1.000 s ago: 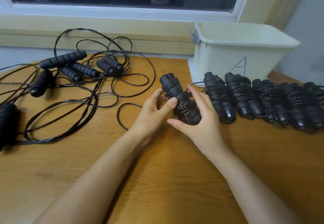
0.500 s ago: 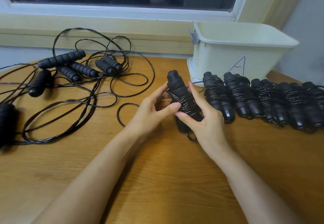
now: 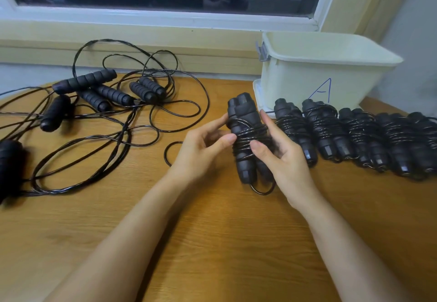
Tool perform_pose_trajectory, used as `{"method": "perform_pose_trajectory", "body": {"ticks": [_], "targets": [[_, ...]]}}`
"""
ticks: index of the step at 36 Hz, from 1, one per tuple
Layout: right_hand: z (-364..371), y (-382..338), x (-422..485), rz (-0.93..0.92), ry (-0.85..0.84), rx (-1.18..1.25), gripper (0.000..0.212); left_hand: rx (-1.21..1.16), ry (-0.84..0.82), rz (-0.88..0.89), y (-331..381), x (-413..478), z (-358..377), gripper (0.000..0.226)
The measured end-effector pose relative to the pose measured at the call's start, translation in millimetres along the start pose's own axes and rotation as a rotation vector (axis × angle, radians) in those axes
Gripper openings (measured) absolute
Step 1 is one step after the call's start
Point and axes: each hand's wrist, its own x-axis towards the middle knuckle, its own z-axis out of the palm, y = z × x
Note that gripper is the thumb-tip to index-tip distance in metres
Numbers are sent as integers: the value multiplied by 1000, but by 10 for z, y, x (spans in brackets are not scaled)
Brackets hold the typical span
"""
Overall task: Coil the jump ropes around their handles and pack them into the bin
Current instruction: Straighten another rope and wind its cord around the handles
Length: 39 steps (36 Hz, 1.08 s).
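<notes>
Black foam handle pair (image 3: 246,140), cord coiled round its middle, is held over the counter (image 3: 212,230) near the bin (image 3: 319,77). Left hand (image 3: 201,145) pinches the coils; right hand (image 3: 281,157) grips the opposite side. Likely light, with springy, slick cord: grip over the wraps, not the ends.

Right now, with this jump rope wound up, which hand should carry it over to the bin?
Probably right. The right hand grips the coiled jump rope on the side nearer the bin; the left hand only pinches it from the far side.
</notes>
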Motion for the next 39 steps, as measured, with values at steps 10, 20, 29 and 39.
{"method": "perform_pose_trajectory", "body": {"ticks": [10, 20, 29, 39], "targets": [[67, 46, -4, -13, 72, -48, 59, -185, 197, -70, 26, -2, 55, 67], [176, 151, -73, -225, 343, -376, 44, -56, 312, -76, 16, -22, 105, 55], [327, 63, -126, -211, 241, -934, 94, 30, 382, -48, -7, -33, 127, 53], [368, -4, -85, -76, 310, -1188, 120, 83, 256, 0, -48, -51, 185, 71]]}}
